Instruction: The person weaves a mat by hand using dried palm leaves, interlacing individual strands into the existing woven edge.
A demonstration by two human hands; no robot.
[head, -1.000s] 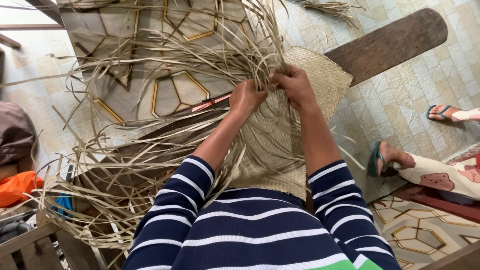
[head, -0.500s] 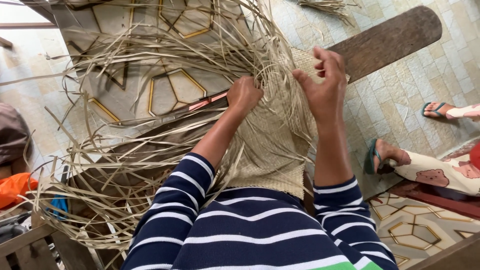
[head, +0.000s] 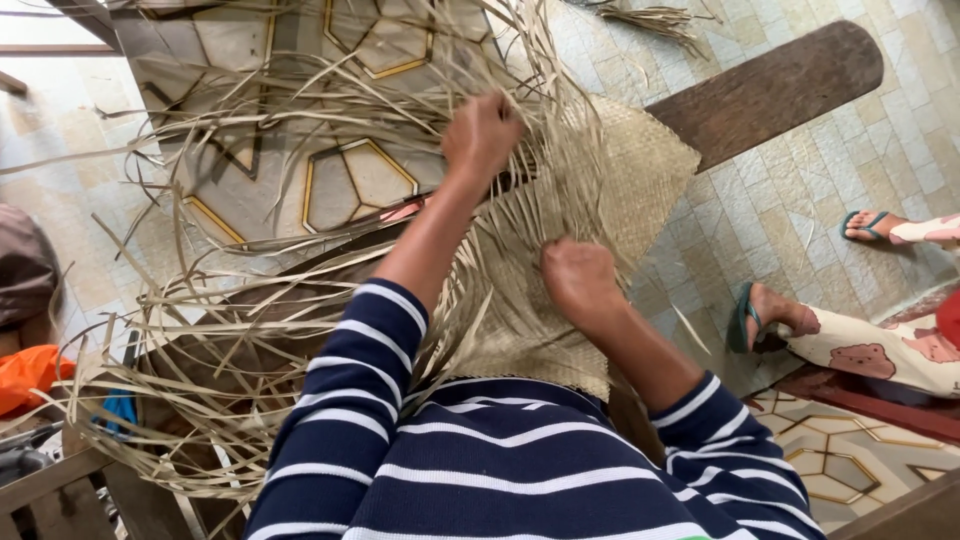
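My left hand (head: 483,135) fists loose strips (head: 300,110); right hand (head: 580,282) pinches strips on the woven mat (head: 640,170). Risk: a hard pull may snap strips or loosen the weave.

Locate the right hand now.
Head view, centre-right: the right hand is closed on strips over the woven mat, nearer the body than the left hand.

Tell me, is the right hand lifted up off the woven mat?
No, the right hand presses closed on the woven mat, while the left hand grips loose strips farther out.
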